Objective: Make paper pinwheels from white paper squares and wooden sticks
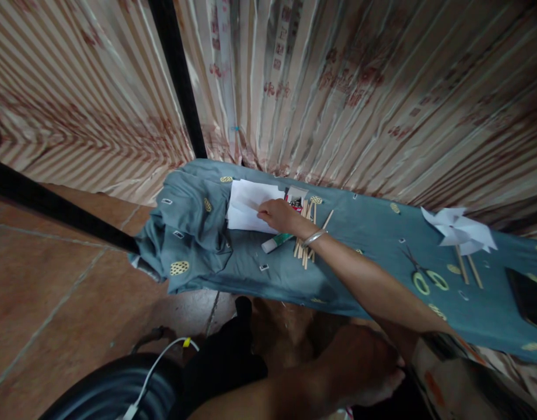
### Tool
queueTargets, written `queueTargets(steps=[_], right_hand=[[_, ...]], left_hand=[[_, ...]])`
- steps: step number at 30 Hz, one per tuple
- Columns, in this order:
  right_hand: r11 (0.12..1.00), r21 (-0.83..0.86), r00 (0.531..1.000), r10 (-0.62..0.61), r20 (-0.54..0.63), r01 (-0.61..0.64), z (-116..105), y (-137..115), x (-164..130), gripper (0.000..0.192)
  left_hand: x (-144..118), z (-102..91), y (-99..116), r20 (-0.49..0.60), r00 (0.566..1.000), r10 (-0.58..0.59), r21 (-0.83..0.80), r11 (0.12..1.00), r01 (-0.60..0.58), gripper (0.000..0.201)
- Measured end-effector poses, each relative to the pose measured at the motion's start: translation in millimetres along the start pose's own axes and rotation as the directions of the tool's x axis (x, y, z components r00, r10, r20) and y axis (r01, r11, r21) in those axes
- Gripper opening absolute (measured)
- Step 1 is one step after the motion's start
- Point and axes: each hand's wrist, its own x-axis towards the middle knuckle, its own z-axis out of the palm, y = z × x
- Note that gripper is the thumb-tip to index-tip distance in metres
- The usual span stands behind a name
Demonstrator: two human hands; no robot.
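My right hand [278,214], with a silver bangle at the wrist, reaches over a stack of white paper [246,219] at the left part of the bench. Its fingers are pinched on the top sheet, which looks slightly raised. Just under that hand lies a white and green glue tube [274,242]. Beside the wrist are several thin wooden sticks [304,251] and a small red and white box [296,201] of small dark metal pieces. My left hand [369,361] is low in front of my body, dark and blurred; its fingers are mostly hidden.
Farther right on the blue-green cloth [365,219] lie scissors with yellow-green handles [428,280], white paper pinwheels [459,230] on sticks and a dark phone [527,297]. A striped curtain [338,105] hangs behind. Black poles [181,76] stand at left; a black round stool [115,388] is below.
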Motion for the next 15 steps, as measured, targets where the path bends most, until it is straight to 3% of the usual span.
queueTargets(steps=[5,9,12,15], right_hand=[[0.996,0.086,0.998,0.042,-0.039,-0.038,2,10,5,0.025],[0.957,0.277,0.988,0.119,-0.101,-0.087,4,12,6,0.022],[0.876,0.474,0.973,0.18,-0.143,-0.092,0,15,5,0.025],[0.719,0.693,0.953,0.249,-0.175,-0.061,-9,22,-3,0.034]], left_hand=[[0,-1.5,0,0.045,0.999,0.001,0.014,1.0,-0.001,0.03],[0,-5.2,-1,0.051,0.999,-0.01,0.006,1.0,0.01,0.029],[1,-3.8,-4,0.062,0.997,-0.036,-0.008,0.999,0.036,0.028],[2,4.4,-8,0.014,0.997,-0.08,-0.154,0.985,0.081,0.022]])
